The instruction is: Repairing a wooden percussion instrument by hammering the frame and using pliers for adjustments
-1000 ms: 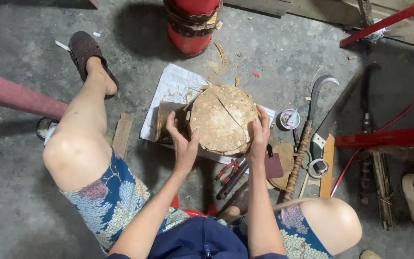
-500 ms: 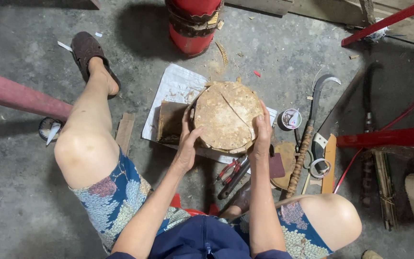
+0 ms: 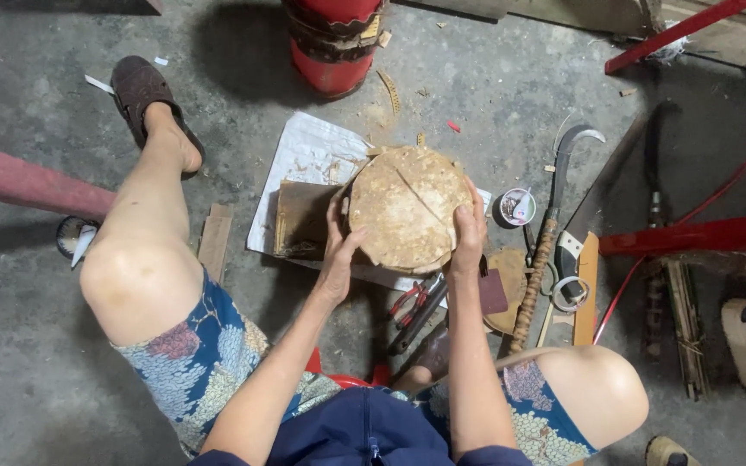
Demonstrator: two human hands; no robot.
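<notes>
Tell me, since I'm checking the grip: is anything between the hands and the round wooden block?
Nothing visible: the left hand and right hand press bare against opposite sides of the round wooden block.

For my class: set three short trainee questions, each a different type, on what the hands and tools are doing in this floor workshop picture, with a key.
1. True or false: both hands grip the round wooden block at its sides.
2. Which tool lies just to the right of the small white cup? A) the curved-blade knife B) a saw C) a paintbrush
3. Fill in: the red-handled pliers lie on the floor between the person's two ____.

Key:
1. True: the left hand and the right hand each press a side.
2. A
3. forearms
</notes>
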